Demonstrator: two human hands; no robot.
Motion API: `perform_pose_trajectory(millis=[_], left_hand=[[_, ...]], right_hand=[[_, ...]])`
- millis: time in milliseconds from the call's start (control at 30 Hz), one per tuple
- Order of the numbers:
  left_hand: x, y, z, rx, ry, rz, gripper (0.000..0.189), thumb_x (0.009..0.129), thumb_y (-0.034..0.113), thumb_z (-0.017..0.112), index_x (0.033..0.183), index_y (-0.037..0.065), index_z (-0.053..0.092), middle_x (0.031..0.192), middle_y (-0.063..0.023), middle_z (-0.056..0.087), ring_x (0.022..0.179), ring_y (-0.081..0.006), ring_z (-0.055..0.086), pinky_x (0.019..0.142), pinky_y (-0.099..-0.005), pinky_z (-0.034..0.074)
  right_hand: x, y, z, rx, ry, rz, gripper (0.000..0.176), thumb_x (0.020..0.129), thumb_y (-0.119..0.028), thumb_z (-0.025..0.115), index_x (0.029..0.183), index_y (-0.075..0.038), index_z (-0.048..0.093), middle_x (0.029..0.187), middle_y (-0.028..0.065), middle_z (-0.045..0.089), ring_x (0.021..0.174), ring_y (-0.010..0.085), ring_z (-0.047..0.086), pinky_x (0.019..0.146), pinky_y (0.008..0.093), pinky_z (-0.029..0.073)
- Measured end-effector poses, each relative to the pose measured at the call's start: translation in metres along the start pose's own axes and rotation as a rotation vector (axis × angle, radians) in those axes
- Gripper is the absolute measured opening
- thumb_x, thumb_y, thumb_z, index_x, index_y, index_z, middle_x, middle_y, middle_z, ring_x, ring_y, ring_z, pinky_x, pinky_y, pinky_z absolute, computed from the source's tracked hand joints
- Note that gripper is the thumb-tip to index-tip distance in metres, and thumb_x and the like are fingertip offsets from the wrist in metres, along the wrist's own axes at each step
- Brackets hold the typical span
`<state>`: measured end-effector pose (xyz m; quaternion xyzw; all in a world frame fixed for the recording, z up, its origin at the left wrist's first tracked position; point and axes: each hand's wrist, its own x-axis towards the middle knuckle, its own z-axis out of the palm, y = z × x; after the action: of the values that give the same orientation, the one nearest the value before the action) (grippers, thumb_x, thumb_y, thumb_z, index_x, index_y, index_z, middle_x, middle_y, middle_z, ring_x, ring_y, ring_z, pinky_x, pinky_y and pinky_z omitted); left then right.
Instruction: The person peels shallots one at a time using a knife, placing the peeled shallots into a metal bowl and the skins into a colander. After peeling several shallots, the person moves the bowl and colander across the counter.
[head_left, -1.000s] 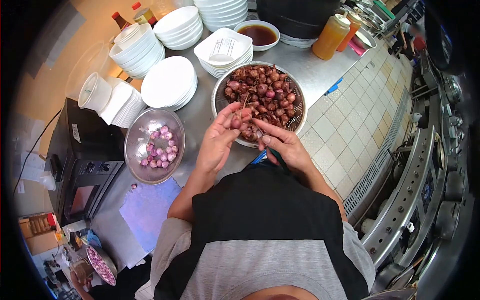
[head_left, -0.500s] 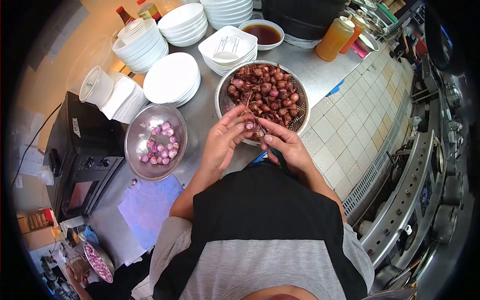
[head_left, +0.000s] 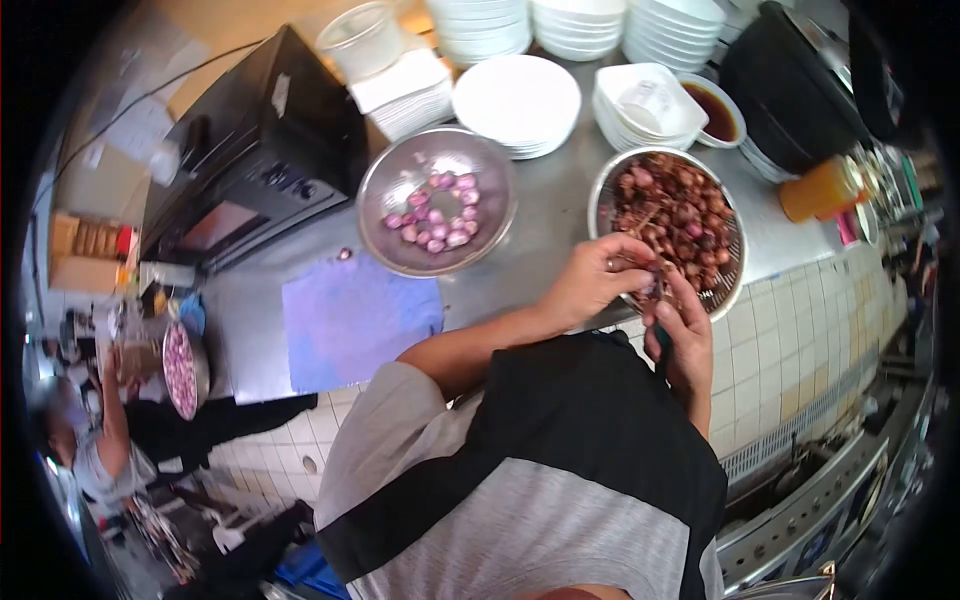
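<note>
My left hand (head_left: 592, 283) pinches a shallot (head_left: 652, 287) at the near rim of a metal colander (head_left: 606, 183) heaped with unpeeled brown shallots (head_left: 680, 215). My right hand (head_left: 686, 335) grips a small knife with a dark green handle (head_left: 663, 345), its tip against that shallot. A steel bowl (head_left: 390, 188) to the left holds several peeled pink shallots (head_left: 436, 215).
On the steel counter (head_left: 545, 225) stand stacked white plates (head_left: 517, 100), bowls (head_left: 645, 105), a dish of brown sauce (head_left: 715, 110), a black microwave (head_left: 250, 150), an orange squeeze bottle (head_left: 825, 188) and a blue cloth (head_left: 355, 318). Another person (head_left: 100, 440) holds a bowl of peeled shallots (head_left: 180, 370) at the lower left.
The view has swung left, so the counter items now sit further right and the microwave and the other person show more. Both hands stay at the colander's rim on the shallot.
</note>
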<state>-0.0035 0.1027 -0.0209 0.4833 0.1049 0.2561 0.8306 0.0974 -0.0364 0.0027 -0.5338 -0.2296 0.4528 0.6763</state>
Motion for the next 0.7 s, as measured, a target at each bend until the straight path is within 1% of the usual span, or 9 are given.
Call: perform_pose_trajectory(millis=[33,100,200,267,333,367,433,667,700], left_hand=[[-0.0004,0.0007,-0.0005,0.001,0.026,0.014,0.024,0.083,-0.001,0.062,0.107,-0.001,0.057,0.097,-0.0067,0.062,0.091,-0.0134,0.060,0.082,-0.0266,0.049],[-0.0016,0.0017,-0.0012,0.028,-0.012,-0.009,0.022,0.084,0.001,0.063,0.105,-0.001,0.057,0.096,-0.0070,0.062,0.092,-0.0132,0.060,0.081,-0.0263,0.049],[-0.0013,0.0042,-0.0019,0.010,-0.004,-0.025,0.022,0.084,0.003,0.064,0.104,-0.002,0.058,0.097,-0.0075,0.062,0.091,-0.0136,0.060,0.080,-0.0261,0.049],[-0.0026,0.0069,-0.0037,0.084,0.005,-0.026,0.021,0.084,0.003,0.064,0.104,-0.003,0.059,0.096,-0.0081,0.063,0.090,-0.0139,0.061,0.080,-0.0262,0.050],[-0.0006,0.0067,-0.0023,0.183,-0.005,0.031,0.022,0.084,0.004,0.064,0.104,-0.004,0.060,0.096,-0.0099,0.064,0.088,-0.0151,0.062,0.080,-0.0270,0.050],[-0.0013,0.0075,-0.0022,0.175,0.001,-0.014,0.022,0.084,0.005,0.064,0.103,-0.004,0.060,0.095,-0.0108,0.065,0.087,-0.0157,0.062,0.079,-0.0276,0.050],[0.0008,0.0081,-0.0027,0.094,-0.015,-0.099,0.022,0.083,0.003,0.063,0.104,-0.005,0.060,0.095,-0.0114,0.065,0.087,-0.0161,0.063,0.080,-0.0278,0.051],[0.0062,0.0001,-0.0043,-0.066,-0.060,-0.134,0.024,0.086,0.003,0.061,0.108,-0.005,0.059,0.099,-0.0133,0.065,0.086,-0.0174,0.064,0.079,-0.0277,0.052],[0.0073,-0.0009,-0.0052,-0.162,-0.075,-0.175,0.024,0.086,0.003,0.060,0.108,-0.005,0.059,0.099,-0.0136,0.064,0.085,-0.0178,0.064,0.079,-0.0276,0.053]], right_hand=[[0.0008,0.0001,-0.0035,0.033,-0.008,0.011,0.046,0.088,-0.008,0.056,0.132,-0.004,0.044,0.081,0.0087,0.055,0.061,0.0113,0.051,0.041,0.0204,0.038],[-0.0006,-0.0017,-0.0062,0.084,-0.024,0.029,0.040,0.089,-0.008,0.056,0.128,-0.004,0.049,0.080,0.0086,0.055,0.059,0.0113,0.049,0.040,0.0206,0.037],[0.0016,0.0004,-0.0091,0.082,-0.052,0.020,0.040,0.089,-0.008,0.054,0.128,-0.003,0.049,0.081,0.0084,0.055,0.058,0.0109,0.049,0.041,0.0206,0.037],[0.0023,0.0044,-0.0030,-0.002,0.037,-0.040,0.039,0.089,-0.008,0.053,0.128,-0.002,0.049,0.081,0.0080,0.055,0.057,0.0106,0.048,0.041,0.0207,0.037],[0.0038,0.0009,-0.0020,-0.048,0.059,0.010,0.040,0.089,-0.009,0.055,0.127,-0.001,0.048,0.081,0.0071,0.056,0.056,0.0102,0.048,0.043,0.0208,0.037],[0.0040,-0.0002,-0.0062,-0.024,0.028,0.056,0.039,0.089,-0.010,0.055,0.127,-0.002,0.048,0.080,0.0065,0.055,0.054,0.0104,0.048,0.043,0.0211,0.037],[0.0050,-0.0005,-0.0070,0.014,0.028,0.068,0.037,0.089,-0.010,0.055,0.125,-0.002,0.049,0.078,0.0061,0.055,0.050,0.0107,0.046,0.042,0.0214,0.036],[0.0014,-0.0021,-0.0106,0.191,0.015,0.086,0.031,0.091,-0.013,0.055,0.121,-0.006,0.051,0.076,0.0064,0.054,0.047,0.0105,0.045,0.039,0.0217,0.034],[0.0008,-0.0036,-0.0109,0.234,-0.001,0.117,0.031,0.091,-0.014,0.054,0.121,-0.007,0.051,0.076,0.0062,0.054,0.047,0.0100,0.044,0.039,0.0216,0.034]])
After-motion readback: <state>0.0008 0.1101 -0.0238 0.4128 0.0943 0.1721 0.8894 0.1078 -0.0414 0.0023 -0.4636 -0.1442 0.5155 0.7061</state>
